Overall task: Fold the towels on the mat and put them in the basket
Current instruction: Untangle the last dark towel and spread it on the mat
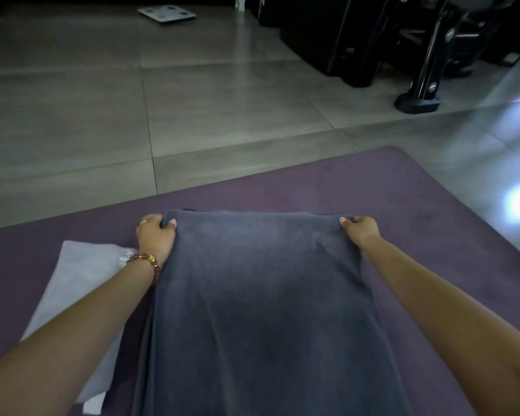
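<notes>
Both arms are reaching forward, well apart. The left grip (155, 235) is pinching the towel's (261, 295) far left corner with its thumb lying on top, and the right grip (362, 231) is pinching the far right corner the same way.

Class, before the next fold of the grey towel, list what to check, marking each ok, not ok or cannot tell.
1. Left hand grips the grey towel at its far left corner: ok.
2. Right hand grips its far right corner: ok.
3. Far edge straight between the hands: ok.
4. Mat under the towel: ok.
5. White towel clear of it: cannot tell, forearm hides the edge.
6. Basket nearby: cannot tell, out of view.
</notes>
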A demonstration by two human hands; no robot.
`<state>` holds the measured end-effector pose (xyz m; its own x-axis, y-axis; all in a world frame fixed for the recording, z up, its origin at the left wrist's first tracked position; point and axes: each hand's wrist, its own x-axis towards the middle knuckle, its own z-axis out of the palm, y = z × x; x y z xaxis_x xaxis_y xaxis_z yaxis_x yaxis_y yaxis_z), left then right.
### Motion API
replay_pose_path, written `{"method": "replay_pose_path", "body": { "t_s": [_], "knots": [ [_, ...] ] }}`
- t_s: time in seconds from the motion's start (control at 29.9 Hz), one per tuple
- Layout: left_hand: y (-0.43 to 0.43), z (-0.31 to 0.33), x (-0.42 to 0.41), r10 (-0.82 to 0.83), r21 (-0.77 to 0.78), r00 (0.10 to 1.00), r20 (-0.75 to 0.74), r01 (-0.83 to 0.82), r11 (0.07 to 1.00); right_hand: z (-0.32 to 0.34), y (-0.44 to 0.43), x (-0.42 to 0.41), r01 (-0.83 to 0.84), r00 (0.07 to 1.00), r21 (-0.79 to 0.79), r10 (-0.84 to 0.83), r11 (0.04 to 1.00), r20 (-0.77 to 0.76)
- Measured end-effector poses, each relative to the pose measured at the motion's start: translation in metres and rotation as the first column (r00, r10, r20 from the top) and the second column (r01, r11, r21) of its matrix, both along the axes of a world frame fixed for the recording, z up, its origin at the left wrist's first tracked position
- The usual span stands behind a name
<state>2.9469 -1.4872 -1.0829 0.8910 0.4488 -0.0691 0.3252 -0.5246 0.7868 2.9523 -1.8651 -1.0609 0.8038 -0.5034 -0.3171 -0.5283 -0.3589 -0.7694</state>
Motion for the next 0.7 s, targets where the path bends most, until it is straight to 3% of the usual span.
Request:
{"method": "replay_pose_path", "body": {
  "t_s": [0.2,0.33,0.57,0.7],
  "knots": [
    [-0.006,-0.013,0.002,-0.001,-0.074,0.999,-0.049,-0.003,0.997,-0.014,-0.007,0.003,0.011,0.999,0.165,-0.018,0.986,0.041],
    [-0.009,-0.012,0.004,0.006,-0.101,1.000,-0.015,-0.007,0.995,-0.015,-0.004,0.001,-0.075,0.994,0.085,0.067,0.994,0.092],
    [-0.012,0.000,0.011,0.016,-0.185,1.000,0.018,-0.013,0.983,-0.011,-0.003,0.004,-0.004,0.995,0.039,0.000,0.999,0.103],
    [-0.004,0.009,0.003,-0.041,-0.270,0.988,0.150,0.081,0.960,0.003,-0.006,-0.007,-0.032,0.998,-0.158,0.038,0.987,0.039]
  ]
}}
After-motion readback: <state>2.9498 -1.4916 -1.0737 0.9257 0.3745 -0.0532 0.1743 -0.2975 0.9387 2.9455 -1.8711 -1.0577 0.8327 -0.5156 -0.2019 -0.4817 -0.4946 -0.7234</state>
